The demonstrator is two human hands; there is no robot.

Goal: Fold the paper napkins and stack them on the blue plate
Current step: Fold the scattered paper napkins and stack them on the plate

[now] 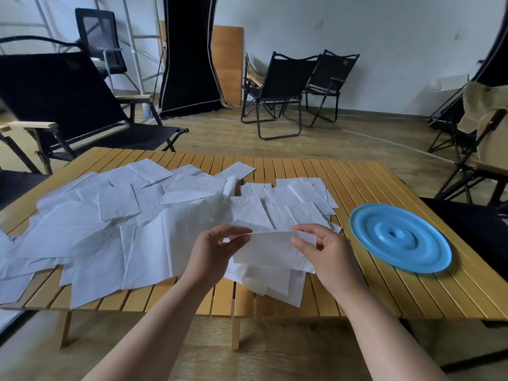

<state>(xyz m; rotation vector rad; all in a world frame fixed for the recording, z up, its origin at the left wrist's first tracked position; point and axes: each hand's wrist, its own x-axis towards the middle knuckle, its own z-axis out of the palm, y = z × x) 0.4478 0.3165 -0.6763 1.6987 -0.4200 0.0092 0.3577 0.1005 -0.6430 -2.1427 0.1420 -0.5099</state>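
no text, label, brand or number can be read anywhere here. the far black folding chair (336, 75) on the right carries a small tan patch high on its backrest, and the near black chair (63, 97) on the left has a faint patch on its backrest too, but both are too small and blurred to make out. a pale plate on the far wall (319, 24) shows no lettering.
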